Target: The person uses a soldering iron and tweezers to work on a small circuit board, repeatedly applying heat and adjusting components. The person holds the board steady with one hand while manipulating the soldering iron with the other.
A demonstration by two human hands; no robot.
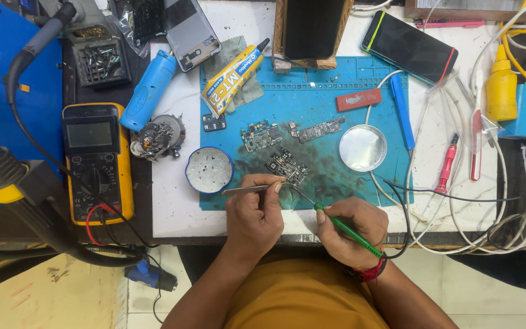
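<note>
On the blue mat (336, 183), the circuit board (286, 167) lies just ahead of our hands. Our left hand (252, 213) pinches tweezers (248, 189); our right hand (351, 228) grips a green tool (343, 228) slanting up-left toward it.

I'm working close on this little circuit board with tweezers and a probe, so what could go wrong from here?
1. The small circuit board lies loose on the blue mat; the green-handled tool in the right hand could push it aside.
2. The tweezers in the left hand might slip and scratch components.
3. The open round tin sits near the left hand and could get knocked.
</note>
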